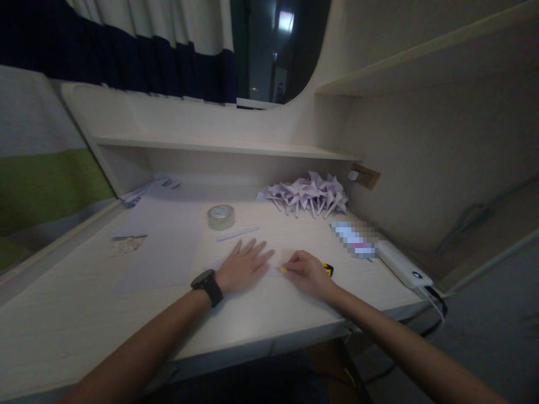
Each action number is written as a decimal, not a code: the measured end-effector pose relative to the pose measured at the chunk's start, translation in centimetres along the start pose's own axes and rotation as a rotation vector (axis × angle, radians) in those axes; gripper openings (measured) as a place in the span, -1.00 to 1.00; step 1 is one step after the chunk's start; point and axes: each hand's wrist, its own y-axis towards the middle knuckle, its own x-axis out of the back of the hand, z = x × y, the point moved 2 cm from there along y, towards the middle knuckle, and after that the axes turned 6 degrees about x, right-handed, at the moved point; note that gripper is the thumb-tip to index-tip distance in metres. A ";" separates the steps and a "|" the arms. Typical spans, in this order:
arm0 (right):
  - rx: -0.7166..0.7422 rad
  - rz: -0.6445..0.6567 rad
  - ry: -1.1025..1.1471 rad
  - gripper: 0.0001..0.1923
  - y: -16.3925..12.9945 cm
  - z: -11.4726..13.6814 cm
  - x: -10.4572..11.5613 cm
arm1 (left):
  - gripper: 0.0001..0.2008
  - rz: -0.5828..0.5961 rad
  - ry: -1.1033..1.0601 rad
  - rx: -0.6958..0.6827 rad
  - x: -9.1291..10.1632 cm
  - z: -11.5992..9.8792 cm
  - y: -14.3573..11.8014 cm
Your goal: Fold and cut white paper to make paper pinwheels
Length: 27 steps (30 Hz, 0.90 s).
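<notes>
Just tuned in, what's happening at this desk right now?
A person sits at a pale desk. The left hand, a black watch on its wrist, lies flat, fingers spread, on a small pale sheet of paper. The right hand grips a yellow tool against that sheet; what kind is too dim to tell. Behind the hands lie a roll of clear tape, a thin stick and a heap of folded paper pinwheels. A white power bank sits on the right.
</notes>
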 end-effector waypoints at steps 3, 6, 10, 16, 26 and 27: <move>-0.002 -0.009 -0.003 -0.82 -0.1 0.2 0.1 | -0.47 -0.002 0.006 -0.007 -0.1 0.0 0.1; 0.003 -0.006 -0.006 -0.81 -0.2 0.3 0.2 | -0.47 -0.008 -0.004 -0.004 -0.1 0.0 0.1; 0.010 -0.011 -0.001 -0.80 -0.3 0.4 0.4 | -0.47 -0.004 0.003 0.001 0.0 -0.1 0.0; -0.014 -0.010 0.028 -0.82 -0.2 0.3 0.5 | -0.48 -0.004 0.003 -0.002 0.0 -0.1 0.0; -0.022 0.024 0.114 -0.87 -0.3 -0.1 0.9 | -0.49 -0.023 0.033 -0.037 0.3 -0.2 -0.2; -0.028 0.029 0.131 -0.86 -0.4 -0.1 1.1 | -0.49 -0.023 0.035 -0.040 0.3 -0.2 -0.2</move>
